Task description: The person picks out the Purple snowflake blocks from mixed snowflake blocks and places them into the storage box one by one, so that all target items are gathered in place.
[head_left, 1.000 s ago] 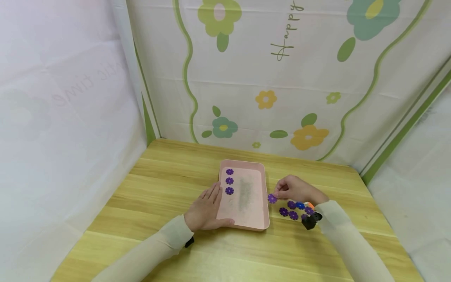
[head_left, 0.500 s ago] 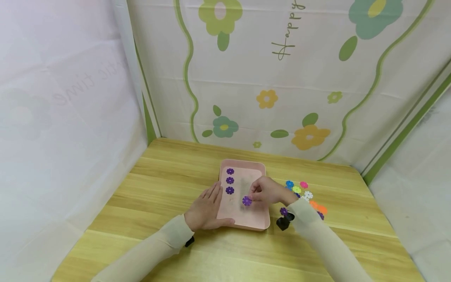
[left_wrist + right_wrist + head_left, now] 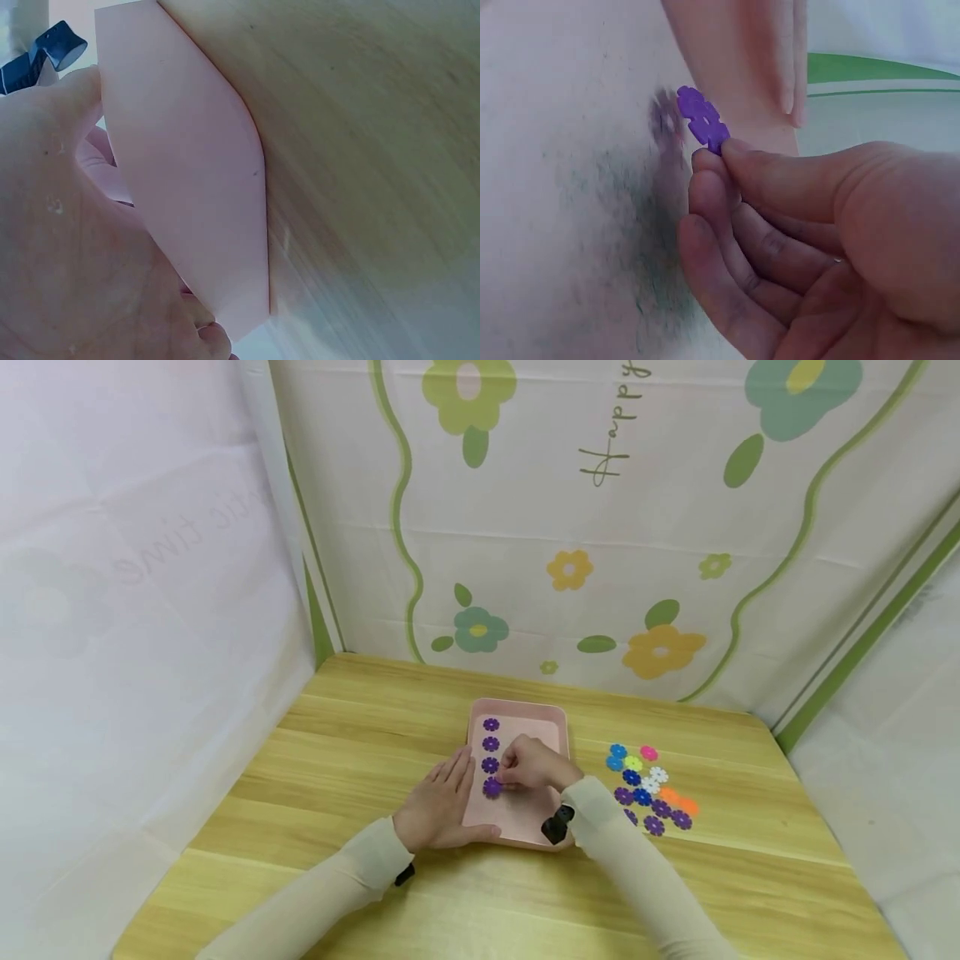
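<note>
my left grip (image 3: 442, 810) rests straight-fingered along the pink tray (image 3: 517, 817); inside, my right grip (image 3: 531, 765) pinches a purple disc (image 3: 491, 788), where a crooked release might nudge the three purple discs (image 3: 491, 744) lined up beyond. off right, the counter (image 3: 757, 852) shows five purples (image 3: 654, 826), two each of light blues (image 3: 618, 751), dark blues (image 3: 632, 777), whites (image 3: 658, 774) and oranges (image 3: 689, 807), one yellow (image 3: 633, 763), one pink (image 3: 648, 752).

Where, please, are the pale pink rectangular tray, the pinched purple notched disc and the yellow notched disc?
Pale pink rectangular tray (image 3: 517, 811), head view, bare floor.
Pinched purple notched disc (image 3: 698, 112), right wrist view, flat face.
Yellow notched disc (image 3: 633, 763), head view, middle.
</note>
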`<state>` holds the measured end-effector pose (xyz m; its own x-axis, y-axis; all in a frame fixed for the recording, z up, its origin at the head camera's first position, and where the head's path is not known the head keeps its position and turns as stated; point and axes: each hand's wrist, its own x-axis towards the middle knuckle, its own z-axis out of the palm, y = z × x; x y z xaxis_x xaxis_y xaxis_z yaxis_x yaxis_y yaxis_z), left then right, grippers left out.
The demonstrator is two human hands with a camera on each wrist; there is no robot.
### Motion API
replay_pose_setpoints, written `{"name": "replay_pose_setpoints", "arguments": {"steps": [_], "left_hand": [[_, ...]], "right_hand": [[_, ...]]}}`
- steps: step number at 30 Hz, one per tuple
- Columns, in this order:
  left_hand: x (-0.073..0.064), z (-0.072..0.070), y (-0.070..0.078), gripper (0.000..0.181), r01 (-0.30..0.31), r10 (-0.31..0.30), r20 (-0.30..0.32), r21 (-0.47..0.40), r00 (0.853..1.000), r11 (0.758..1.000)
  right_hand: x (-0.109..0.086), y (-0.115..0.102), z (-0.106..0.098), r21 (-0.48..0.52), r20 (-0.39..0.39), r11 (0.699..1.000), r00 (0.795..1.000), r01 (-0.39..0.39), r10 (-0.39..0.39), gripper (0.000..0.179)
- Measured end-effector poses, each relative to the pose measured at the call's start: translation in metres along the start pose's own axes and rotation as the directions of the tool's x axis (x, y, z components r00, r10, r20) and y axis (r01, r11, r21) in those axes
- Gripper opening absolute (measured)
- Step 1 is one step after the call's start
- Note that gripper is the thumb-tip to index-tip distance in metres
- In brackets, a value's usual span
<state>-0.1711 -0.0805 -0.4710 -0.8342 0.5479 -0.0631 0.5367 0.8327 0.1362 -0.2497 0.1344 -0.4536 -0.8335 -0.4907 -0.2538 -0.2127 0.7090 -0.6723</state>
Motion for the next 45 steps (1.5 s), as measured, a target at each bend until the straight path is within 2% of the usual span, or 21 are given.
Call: {"name": "replay_pose_setpoints", "arguments": {"steps": [6, 13, 21, 26, 32, 38, 45], "left_hand": [[-0.001, -0.001, 0.000, 0.117, 0.002, -0.002, 0.001, 0.007, 1.000, 1.000], [-0.001, -0.001, 0.000, 0.118, 0.006, -0.006, 0.014, 0.014, 1.000, 1.000], [-0.001, 0.000, 0.000, 0.119, 0.018, -0.018, 0.022, 0.019, 1.000, 1.000], [-0.001, 0.001, 0.000, 0.119, 0.021, -0.022, 0.013, 0.022, 1.000, 1.000], [0.000, 0.001, 0.000, 0.119, 0.014, -0.015, 0.018, 0.034, 1.000, 0.999], [0.000, 0.000, 0.000, 0.119, 0.013, -0.013, 0.019, 0.012, 1.000, 1.000], [-0.001, 0.000, 0.000, 0.118, 0.000, 0.000, 0.009, 0.008, 1.000, 1.000]], "right_hand": [[0.007, -0.004, 0.008, 0.001, -0.007, 0.997, 0.997, -0.071, 0.071, 0.018], [0.009, -0.004, 0.011, -0.013, -0.004, 0.995, 0.996, -0.094, 0.094, 0.020], [-0.001, -0.001, -0.003, -0.050, -0.042, 0.995, 0.995, -0.092, 0.090, 0.016], [-0.021, 0.002, -0.024, -0.099, -0.057, 0.994, 0.997, -0.050, 0.044, 0.012], [-0.056, 0.012, -0.049, -0.127, -0.060, 0.991, 0.997, -0.045, 0.037, 0.010], [-0.091, 0.037, -0.063, -0.103, -0.082, 0.994, 0.996, -0.043, 0.034, 0.009], [-0.122, 0.073, -0.064, -0.087, -0.112, 0.996, 0.994, -0.026, 0.016, 0.019]]}}
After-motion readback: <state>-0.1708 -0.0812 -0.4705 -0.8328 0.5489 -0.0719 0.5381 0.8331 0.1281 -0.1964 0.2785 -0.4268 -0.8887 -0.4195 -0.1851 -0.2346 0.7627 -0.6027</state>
